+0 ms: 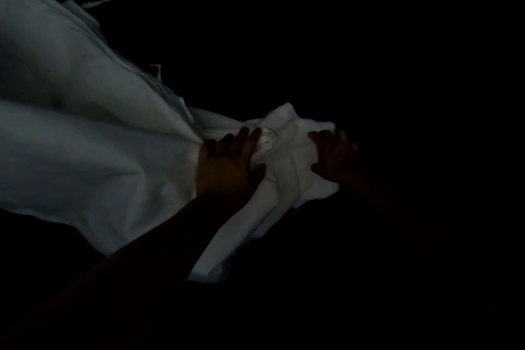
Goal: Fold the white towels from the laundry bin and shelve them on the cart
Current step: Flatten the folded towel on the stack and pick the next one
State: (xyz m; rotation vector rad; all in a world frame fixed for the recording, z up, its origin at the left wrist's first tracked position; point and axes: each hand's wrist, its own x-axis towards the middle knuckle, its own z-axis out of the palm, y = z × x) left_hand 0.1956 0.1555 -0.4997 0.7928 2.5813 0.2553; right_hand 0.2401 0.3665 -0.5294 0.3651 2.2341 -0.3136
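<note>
On my feed almost everything is black; only the white towel shows clearly, and whatever surrounds it, container or shelf, is lost in the dark. The towel runs from the upper left of the view down to the centre. It lies in broad soft folds, with a bunched, crumpled end at its lower right.

The left hand lies flat on that bunched end. Its fingers are straight and close together and its thumb is stretched out to the side, pressing the cloth and not gripping it. The right hand rests on the towel's far right edge with its fingers spread. It is dim, but I see no cloth pinched in it.

Just beyond the left hand's fingertips the towel bears a small round pale patch. I cannot tell whether it is a label or a twist of fabric, and I can read nothing on it. Two thin strips, one and another, stick out from the towel's upper edge, too small to show any writing.
</note>
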